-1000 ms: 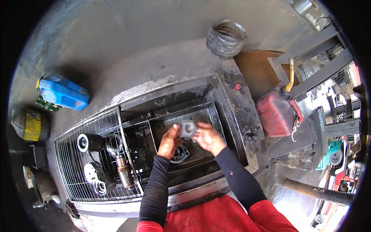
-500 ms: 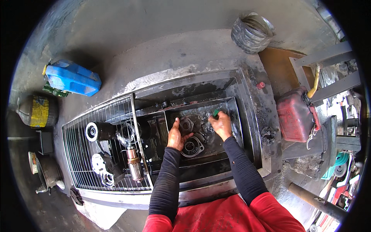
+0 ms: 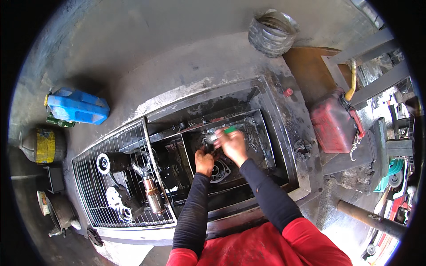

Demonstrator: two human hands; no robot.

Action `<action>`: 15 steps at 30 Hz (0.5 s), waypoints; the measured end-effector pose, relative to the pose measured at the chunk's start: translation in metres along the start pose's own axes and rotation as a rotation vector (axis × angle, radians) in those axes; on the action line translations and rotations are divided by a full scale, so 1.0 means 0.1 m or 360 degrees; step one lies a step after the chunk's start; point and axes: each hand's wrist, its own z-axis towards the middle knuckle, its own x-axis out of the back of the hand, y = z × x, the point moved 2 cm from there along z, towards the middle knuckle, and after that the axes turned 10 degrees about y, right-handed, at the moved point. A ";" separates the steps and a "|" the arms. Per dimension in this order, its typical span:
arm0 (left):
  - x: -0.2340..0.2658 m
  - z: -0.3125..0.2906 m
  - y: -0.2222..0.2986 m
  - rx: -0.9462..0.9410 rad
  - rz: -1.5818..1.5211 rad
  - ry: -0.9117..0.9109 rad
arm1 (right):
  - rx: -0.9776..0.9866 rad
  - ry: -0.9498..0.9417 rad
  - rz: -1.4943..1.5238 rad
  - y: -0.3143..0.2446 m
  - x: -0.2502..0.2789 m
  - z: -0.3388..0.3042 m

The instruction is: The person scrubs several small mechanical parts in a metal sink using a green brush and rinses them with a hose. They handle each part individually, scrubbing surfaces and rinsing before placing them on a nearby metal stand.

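My right hand (image 3: pixel 232 145) is closed round a green-handled brush (image 3: pixel 230 130), whose head is smeared by motion. Close beside it, my left hand (image 3: pixel 204 162) grips a small dark metal part (image 3: pixel 208 149), mostly hidden by the fingers. Both hands are over a wet metal tray (image 3: pixel 265 133) set inside a dark rectangular wash basin (image 3: pixel 290 170). A round flanged metal housing (image 3: pixel 220 172) lies in the tray, just right of my left wrist.
A wire rack (image 3: pixel 86 186) covers the basin's left side and bears a black cylindrical part (image 3: pixel 104 164), a copper-banded armature (image 3: pixel 152 195) and a pale metal housing (image 3: pixel 116 201). A blue jug (image 3: pixel 80 107) stands far left, a red jerrycan (image 3: pixel 330 126) to the right.
My left hand has closed on a metal part that lay in the tray. The right hand has moved left with the brush, up to the left hand. The view has shifted slightly.
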 end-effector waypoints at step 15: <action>0.13 -0.25 0.09 0.0331 -0.0685 -0.0131 | 0.0778 0.0260 -0.1666 0.11 0.38 0.05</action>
